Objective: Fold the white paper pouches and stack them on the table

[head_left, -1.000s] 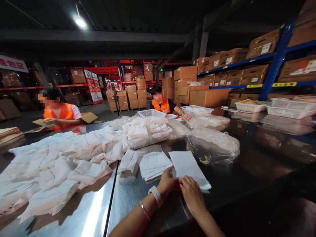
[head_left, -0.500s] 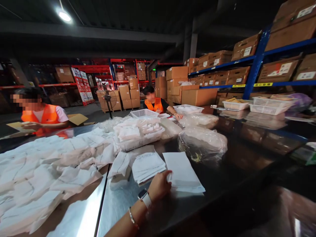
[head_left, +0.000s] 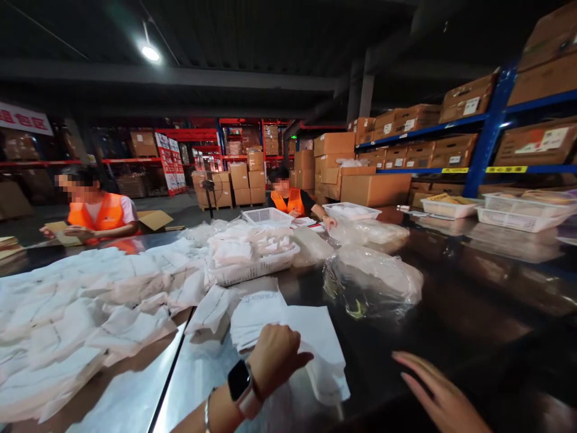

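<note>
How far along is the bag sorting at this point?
Done: a white basket already sits heaped with white packets. In hand: the left hand grips a white bag lifted off the flat stack, while the right hand hovers open, holding nothing. Left: a wide loose pile of white bags covers the steel table, and clear sacks lie unopened.

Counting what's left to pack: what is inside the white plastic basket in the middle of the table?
The white plastic basket is heaped above its rim with folded white bags. Whatever lies beneath that top layer is covered, so the count cannot be told.
</note>
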`<state>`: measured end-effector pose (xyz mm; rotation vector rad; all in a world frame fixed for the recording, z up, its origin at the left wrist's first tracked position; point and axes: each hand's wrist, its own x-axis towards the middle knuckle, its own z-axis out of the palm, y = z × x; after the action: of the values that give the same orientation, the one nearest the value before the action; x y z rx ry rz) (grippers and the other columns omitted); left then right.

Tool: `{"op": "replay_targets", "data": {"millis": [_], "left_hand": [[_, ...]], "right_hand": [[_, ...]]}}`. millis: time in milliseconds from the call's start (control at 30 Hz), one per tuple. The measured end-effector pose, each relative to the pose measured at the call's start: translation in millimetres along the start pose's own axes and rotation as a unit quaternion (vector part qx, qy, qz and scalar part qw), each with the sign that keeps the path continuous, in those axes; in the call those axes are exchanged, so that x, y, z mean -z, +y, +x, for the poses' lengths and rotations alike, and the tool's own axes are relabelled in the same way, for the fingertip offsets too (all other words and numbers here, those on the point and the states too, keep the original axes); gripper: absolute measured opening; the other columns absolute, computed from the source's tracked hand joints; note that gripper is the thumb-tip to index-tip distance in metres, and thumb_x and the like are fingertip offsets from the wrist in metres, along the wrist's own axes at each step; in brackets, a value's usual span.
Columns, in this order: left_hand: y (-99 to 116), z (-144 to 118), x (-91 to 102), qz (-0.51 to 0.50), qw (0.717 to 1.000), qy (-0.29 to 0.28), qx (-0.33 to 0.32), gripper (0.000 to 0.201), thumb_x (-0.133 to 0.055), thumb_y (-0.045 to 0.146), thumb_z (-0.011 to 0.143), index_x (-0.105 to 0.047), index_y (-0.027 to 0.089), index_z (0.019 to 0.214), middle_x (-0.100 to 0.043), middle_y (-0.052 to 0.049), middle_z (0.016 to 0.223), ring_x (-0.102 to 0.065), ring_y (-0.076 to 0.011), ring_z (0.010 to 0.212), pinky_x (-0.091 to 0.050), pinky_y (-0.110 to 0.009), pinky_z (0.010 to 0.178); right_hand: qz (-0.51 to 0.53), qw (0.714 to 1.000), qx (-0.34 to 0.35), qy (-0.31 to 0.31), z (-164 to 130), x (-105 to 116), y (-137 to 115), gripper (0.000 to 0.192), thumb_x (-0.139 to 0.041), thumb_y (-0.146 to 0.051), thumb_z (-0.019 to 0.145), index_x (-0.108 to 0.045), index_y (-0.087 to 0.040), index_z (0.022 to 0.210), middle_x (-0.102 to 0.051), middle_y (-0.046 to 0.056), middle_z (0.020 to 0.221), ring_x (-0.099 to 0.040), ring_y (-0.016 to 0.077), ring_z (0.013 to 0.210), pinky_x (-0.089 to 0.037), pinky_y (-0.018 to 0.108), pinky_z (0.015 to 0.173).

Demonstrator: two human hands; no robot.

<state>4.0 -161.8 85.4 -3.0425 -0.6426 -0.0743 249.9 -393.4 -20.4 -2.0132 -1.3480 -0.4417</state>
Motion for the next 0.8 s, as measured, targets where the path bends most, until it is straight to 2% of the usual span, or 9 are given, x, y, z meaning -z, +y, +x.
{"op": "replay_targets", "data": {"millis": [100,200,300,400,467,567,633,700,800], "left_hand": [[3.0,-24.8,-26.5,0.009,0.997,0.077,0.014,0.024,-0.060,0.042,0.086,-0.065,0.020,0.095,-0.069,-0.005,0.077,-0.067,-0.0251,0.071,-0.043,-0.029,0.060],[1.2,-43.7,-66.5,0.062,0.975,0.212,-0.028,0.015,-0.063,0.033,0.084,-0.063,0.020,0.090,-0.064,0.000,0.065,-0.062,-0.0190,0.056,-0.041,-0.028,0.051],[-4.9,-54.8,-100.4,0.127,0.907,0.377,-0.137,0.022,-0.051,0.033,0.089,-0.062,0.014,0.088,-0.060,0.000,0.058,-0.055,-0.0158,0.046,-0.042,-0.030,0.047],[-12.6,-55.7,-105.6,0.104,0.861,0.453,-0.204,0.037,-0.036,0.039,0.094,-0.062,0.013,0.090,-0.065,-0.005,0.064,-0.060,-0.0160,0.054,-0.050,-0.031,0.058],[-17.3,-47.9,-91.9,0.038,0.882,0.428,-0.196,0.041,-0.036,0.046,0.093,-0.061,0.014,0.101,-0.071,-0.008,0.086,-0.067,-0.0206,0.079,-0.053,-0.034,0.078],[-25.6,-25.1,-65.1,-0.075,0.940,0.270,-0.196,0.050,-0.042,0.052,0.091,-0.052,0.017,0.125,-0.062,-0.009,0.124,-0.056,-0.0249,0.117,-0.039,-0.040,0.107],[-32.8,-9.3,-56.2,-0.129,0.954,0.148,-0.226,0.052,-0.040,0.051,0.094,-0.046,0.017,0.132,-0.060,-0.009,0.128,-0.055,-0.0220,0.119,-0.034,-0.037,0.111],[-40.6,-0.1,-57.5,-0.154,0.954,0.068,-0.248,0.049,-0.037,0.047,0.095,-0.045,0.017,0.134,-0.062,-0.010,0.124,-0.058,-0.0200,0.115,-0.034,-0.036,0.110],[-51.3,-2.9,-69.1,-0.132,0.947,0.038,-0.291,0.050,-0.047,0.040,0.089,-0.046,0.019,0.134,-0.058,-0.009,0.131,-0.052,-0.0212,0.122,-0.027,-0.040,0.113]], "right_hand": [[0.121,0.979,0.042,-0.156,62.5,-28.8,-44.7,0.049,-0.033,-0.052,0.096,-0.061,-0.023,0.124,-0.056,0.007,0.134,-0.051,0.0227,0.124,-0.042,0.038,0.107],[0.162,0.937,0.097,-0.294,113.1,-59.0,-83.1,0.051,-0.035,-0.046,0.096,-0.056,-0.015,0.131,-0.050,0.012,0.138,-0.042,0.0257,0.131,-0.033,0.042,0.111],[0.117,0.898,0.159,-0.393,130.1,-79.2,-99.1,0.048,-0.049,-0.044,0.092,-0.054,-0.018,0.133,-0.048,0.014,0.139,-0.040,0.0286,0.132,-0.027,0.048,0.113],[0.086,0.878,0.203,-0.425,123.6,-87.6,-105.4,0.056,-0.057,-0.049,0.087,-0.049,-0.023,0.136,-0.038,0.015,0.144,-0.034,0.0300,0.135,-0.020,0.054,0.113],[0.067,0.871,0.222,-0.433,116.2,-88.3,-111.9,0.061,-0.057,-0.049,0.087,-0.045,-0.021,0.139,-0.035,0.018,0.145,-0.030,0.0302,0.137,-0.019,0.056,0.112],[0.060,0.868,0.245,-0.428,108.0,-85.5,-121.5,0.058,-0.059,-0.042,0.087,-0.048,-0.016,0.137,-0.035,0.020,0.146,-0.028,0.0299,0.138,-0.018,0.055,0.113],[0.079,0.868,0.260,-0.417,104.4,-81.6,-120.4,0.047,-0.052,-0.035,0.091,-0.052,-0.015,0.133,-0.040,0.017,0.144,-0.031,0.0277,0.137,-0.020,0.052,0.114],[0.102,0.872,0.275,-0.391,100.4,-74.7,-110.5,0.040,-0.040,-0.026,0.095,-0.056,-0.015,0.130,-0.051,0.014,0.137,-0.040,0.0239,0.132,-0.024,0.047,0.114],[0.099,0.877,0.326,-0.339,91.0,-59.2,-87.0,0.043,-0.041,-0.017,0.091,-0.054,-0.015,0.132,-0.057,0.013,0.131,-0.048,0.0221,0.126,-0.032,0.042,0.112]]}}
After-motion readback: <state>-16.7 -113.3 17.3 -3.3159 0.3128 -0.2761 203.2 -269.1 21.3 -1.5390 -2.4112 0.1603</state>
